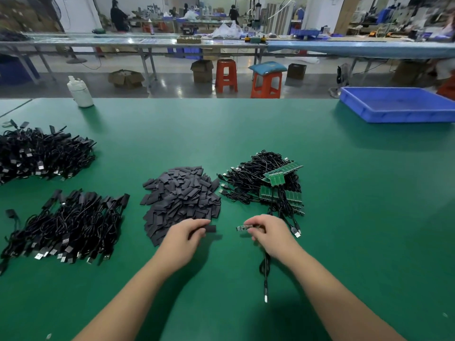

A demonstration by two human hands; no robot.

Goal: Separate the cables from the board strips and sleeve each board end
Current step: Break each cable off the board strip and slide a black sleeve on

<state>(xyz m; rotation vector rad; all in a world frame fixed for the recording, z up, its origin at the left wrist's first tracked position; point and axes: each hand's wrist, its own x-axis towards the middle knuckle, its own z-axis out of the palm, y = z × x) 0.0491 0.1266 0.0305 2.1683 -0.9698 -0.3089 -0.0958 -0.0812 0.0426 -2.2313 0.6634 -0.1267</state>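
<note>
Your left hand (188, 233) pinches one dark sleeve (211, 228) at the near edge of the loose sleeve pile (181, 198); fingers curled round it. Your right hand (268, 233) grips a single small board end (244, 227), its bare tip pointing toward the sleeve, the two close but apart. The board's black cable (265, 271) trails back under your right wrist and lies on the worktop (357, 217), plug end nearest you.

Progress, judged from the layout: this board is already off its strip and not yet sleeved. Just beyond your right hand, a heap of cables still joined to green board strips (280, 190) is left to separate. On the left, two heaps of black cables: the near heap (69, 225) shows dark sleeved-looking ends along its far edge, so it is likely finished stock; the far heap (41, 153) looks similar, but its ends are too small to tell. Overall: well under way, with a fair stack of strips remaining.

Surface: green mat worktop, matte. A blue tray (396, 104) sits at the far right, a white bottle (80, 92) at the far left edge.

Room: factory floor. Long bench opposite, orange stools (226, 75) and cardboard boxes beneath it, people working in the background.
</note>
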